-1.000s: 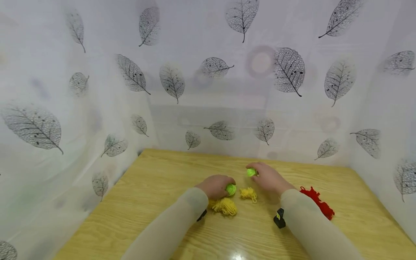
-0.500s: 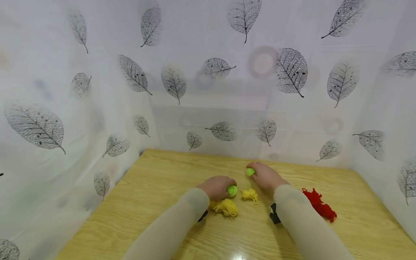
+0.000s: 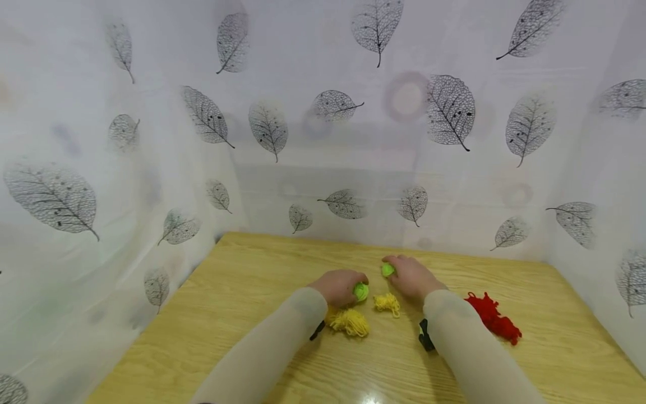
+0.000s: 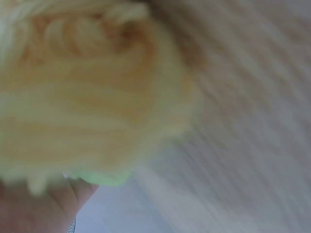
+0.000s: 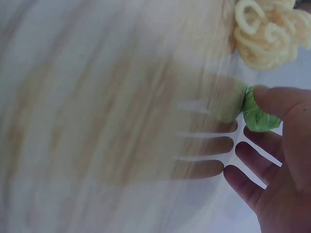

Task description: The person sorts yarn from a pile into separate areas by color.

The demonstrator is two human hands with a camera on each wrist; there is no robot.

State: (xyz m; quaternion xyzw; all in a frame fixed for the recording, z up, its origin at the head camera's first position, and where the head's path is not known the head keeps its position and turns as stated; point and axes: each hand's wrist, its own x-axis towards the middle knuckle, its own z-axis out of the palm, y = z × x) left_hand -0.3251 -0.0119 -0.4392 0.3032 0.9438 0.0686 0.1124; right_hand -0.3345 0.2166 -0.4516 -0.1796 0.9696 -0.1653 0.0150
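Observation:
In the head view, my left hand (image 3: 339, 287) grips a bright green ball of yarn (image 3: 360, 292) at its fingertips. Beside and below that hand lies a yellow yarn bundle (image 3: 350, 322), which fills much of the left wrist view and hides most of the hand (image 4: 43, 206). Farther back, my right hand (image 3: 411, 276) pinches a smaller green yarn ball (image 3: 387, 270). The right wrist view has this green ball (image 5: 260, 112) between thumb and fingers, low at the glossy tabletop, the other fingers spread with their tips at the surface. A small yellow yarn bundle (image 3: 387, 303) lies between the hands.
Red yarn (image 3: 494, 318) lies on the wooden table (image 3: 262, 264), to the right of my right forearm. A white curtain (image 3: 303, 168) with a leaf print hangs behind and at both sides of the table. Each wrist carries a dark camera mount (image 3: 426, 335).
The right forearm has swung left a little, and the right hand with its green ball sits slightly lower in view. The left hand and its ball have barely shifted. Loose yarn stays put.

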